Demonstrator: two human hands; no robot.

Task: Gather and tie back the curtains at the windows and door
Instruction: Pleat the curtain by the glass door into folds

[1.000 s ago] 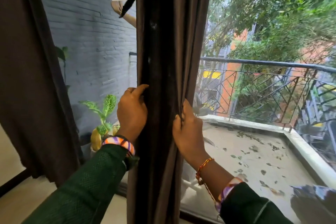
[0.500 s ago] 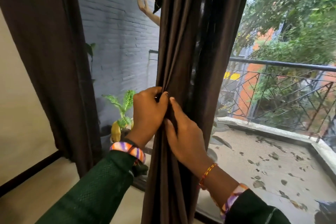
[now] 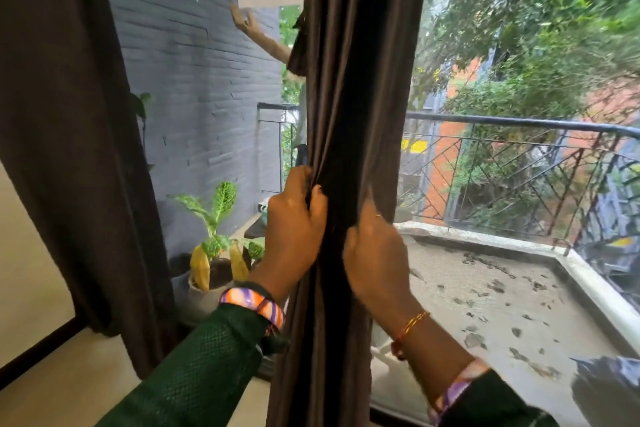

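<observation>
While the long dark brown fabric curtain (image 3: 349, 114) hung bunched into a narrow column down the middle of the glazed opening, we had it clamped from both sides at waist height. Our left hand (image 3: 294, 229) gripped the left edge of the bundle, thumb hooked over the front folds and fingers curled behind. Our right hand (image 3: 375, 255) pressed and pinched the right edge just beside it, a little lower; its fingers went into the cloth, so we could not tell how deep they reached. The two hands sat close, with only the dark core of the folds between them.

A second dark brown curtain panel (image 3: 76, 135) hung loose against the left edge of the opening, not yet gathered. Between the two panels, a potted green-and-yellow leafy plant (image 3: 214, 246) stood by the grey painted brick wall (image 3: 194, 80) outside, and the black metal balcony railing (image 3: 519, 166) ran beyond the right pane. We saw no tie-back or cord in either hand.

To do this step well, we judged the pleats should be drawn evenly, stray folds at the back swept in before squeezing. One hand would have to take the whole bundle firmly, freeing the other for a tie. The slippery-looking cloth might fan out again if the grip slackened, so the pinch belonged at the height where the tie would sit.
</observation>
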